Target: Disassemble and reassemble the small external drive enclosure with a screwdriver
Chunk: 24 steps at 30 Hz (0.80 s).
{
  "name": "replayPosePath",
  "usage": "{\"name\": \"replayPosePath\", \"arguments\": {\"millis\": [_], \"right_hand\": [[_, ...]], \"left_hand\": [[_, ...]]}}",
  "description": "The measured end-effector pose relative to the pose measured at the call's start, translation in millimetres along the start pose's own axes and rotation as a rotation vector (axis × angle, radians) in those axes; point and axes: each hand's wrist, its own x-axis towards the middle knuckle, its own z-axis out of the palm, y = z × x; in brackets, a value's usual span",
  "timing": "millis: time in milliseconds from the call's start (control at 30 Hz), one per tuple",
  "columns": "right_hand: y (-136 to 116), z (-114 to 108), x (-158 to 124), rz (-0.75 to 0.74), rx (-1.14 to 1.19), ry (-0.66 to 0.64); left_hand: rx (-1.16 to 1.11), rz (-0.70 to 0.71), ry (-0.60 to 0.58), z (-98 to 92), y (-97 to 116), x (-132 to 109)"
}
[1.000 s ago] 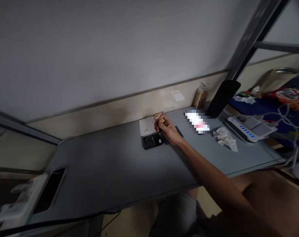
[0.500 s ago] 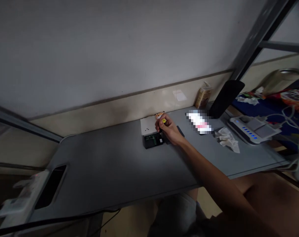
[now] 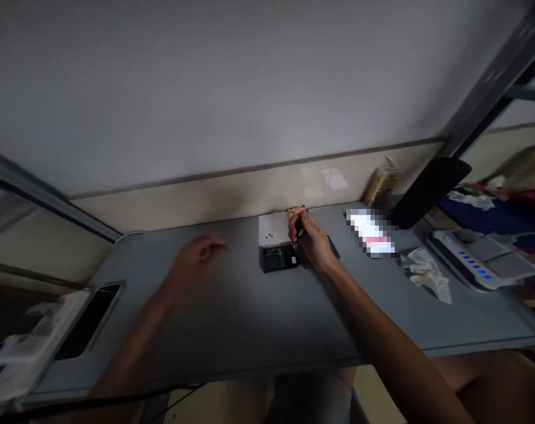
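Observation:
My right hand [image 3: 310, 241] grips a small tool with a yellow and black handle [image 3: 299, 231] at the top of a low electronics box [image 3: 276, 247]. A small orange cartoon-like piece [image 3: 296, 211] shows above my fingers. The box has a white top, and a green circuit board [image 3: 275, 254] shows in its dark open front. A dark flat piece [image 3: 331, 247] lies partly under my hand. My left hand [image 3: 199, 256], blurred, is over the grey desk [image 3: 236, 330] to the left of the box, touching nothing and holding nothing that I can see.
Right of the box lie a pixelated white item [image 3: 368, 232], crumpled tissue [image 3: 426, 275] and a device with blue lights [image 3: 481, 262]. A black panel [image 3: 430, 191] and a carton [image 3: 382, 185] stand at the wall. A white power strip [image 3: 37, 335] sits at the left.
My left hand has come into view over the desk from the lower left. My right hand stays at the box. The whole scene has shifted slightly right in view.

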Motion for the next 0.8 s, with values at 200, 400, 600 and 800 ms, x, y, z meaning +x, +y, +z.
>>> {"name": "replayPosePath", "arguments": {"millis": [200, 400, 600, 800], "right_hand": [[-2, -2, 3, 0.046, 0.062, 0.008], [0, -5, 4, 0.055, 0.089, 0.011], [2, -5, 3, 0.041, 0.068, 0.014], [0, -6, 4, 0.063, 0.094, 0.020]], "left_hand": [[-0.073, 0.127, -0.145, 47.2, 12, 62], [-0.061, 0.433, -0.354, 51.2, 0, 92], [-0.069, 0.481, -0.394, 56.8, -2, 94], [0.009, 0.516, -0.373, 55.9, -3, 82]]}}
